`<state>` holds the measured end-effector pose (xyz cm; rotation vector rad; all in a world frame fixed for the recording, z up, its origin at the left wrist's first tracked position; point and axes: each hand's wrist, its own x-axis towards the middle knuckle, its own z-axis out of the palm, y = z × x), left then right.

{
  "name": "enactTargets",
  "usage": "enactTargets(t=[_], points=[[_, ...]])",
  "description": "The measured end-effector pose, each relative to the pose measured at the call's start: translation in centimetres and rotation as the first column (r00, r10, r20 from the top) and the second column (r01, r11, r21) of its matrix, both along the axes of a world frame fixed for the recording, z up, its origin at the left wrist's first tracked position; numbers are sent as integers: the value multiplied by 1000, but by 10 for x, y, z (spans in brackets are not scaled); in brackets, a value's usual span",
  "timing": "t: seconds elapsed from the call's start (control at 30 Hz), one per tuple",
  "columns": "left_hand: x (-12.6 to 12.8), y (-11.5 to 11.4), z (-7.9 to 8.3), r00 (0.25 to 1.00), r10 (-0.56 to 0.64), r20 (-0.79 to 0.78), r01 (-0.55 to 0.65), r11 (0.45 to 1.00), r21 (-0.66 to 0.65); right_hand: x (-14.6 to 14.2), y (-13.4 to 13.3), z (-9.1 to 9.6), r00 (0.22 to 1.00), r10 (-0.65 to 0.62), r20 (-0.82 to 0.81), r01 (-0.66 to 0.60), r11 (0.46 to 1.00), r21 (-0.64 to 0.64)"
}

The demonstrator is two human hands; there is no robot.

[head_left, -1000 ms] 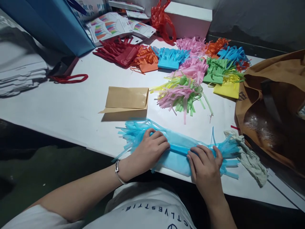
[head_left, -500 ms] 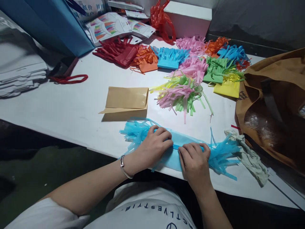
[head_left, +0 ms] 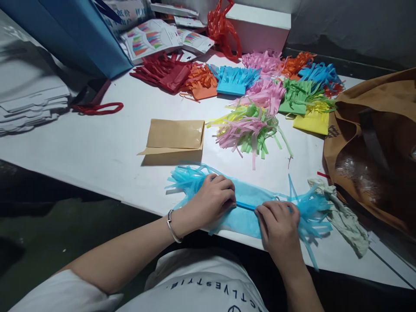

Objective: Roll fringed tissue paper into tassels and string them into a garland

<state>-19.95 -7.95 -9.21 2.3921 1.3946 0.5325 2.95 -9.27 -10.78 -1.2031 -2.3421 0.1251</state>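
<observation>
A light-blue tissue paper sheet [head_left: 248, 225] with fringed ends lies spread along the table's front edge. Across its middle runs a narrow, darker blue rolled or folded strip. My left hand [head_left: 214, 197] has its fingers curled down on the strip's left part, pinching the paper. My right hand [head_left: 279, 223] grips the same strip farther right, thumb and fingers together. A short length of the strip shows between the hands. The blue fringe fans out beyond both hands. My fingertips are partly hidden against the paper.
Behind the sheet lie a folded brown paper piece [head_left: 175, 134] and a pink, green and yellow tassel bunch [head_left: 247, 130]. Several coloured fringed bundles line the back. A brown bag [head_left: 367, 130] stands at right beside a crumpled pale cloth [head_left: 347, 221]. White stacks [head_left: 32, 95] lie left.
My right hand has slid rightward along the strip, so more of it shows between my hands. The right fringe has shifted. My left hand stays in nearly the same place on the paper.
</observation>
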Motion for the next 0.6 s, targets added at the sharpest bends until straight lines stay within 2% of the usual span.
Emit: enactTargets(t=[0.13,0.3,0.4,0.5,0.6], points=[[3,-3,6,997,3,-79,-1,1000,26,7,-4,3,996,-89,13,90,995,-45],[21,-4,20,951,45,-307,-32,998,47,-10,-6,13,968,-234,89,242,965,-103],[30,-2,24,916,75,-393,-47,996,79,-15,-2,18,948,-291,126,306,945,-113],[30,0,23,916,0,-401,64,987,145,-13,2,17,952,-293,90,301,947,-107],[26,-2,18,907,-134,-400,227,954,197,-9,3,11,977,-209,37,212,972,-98]])
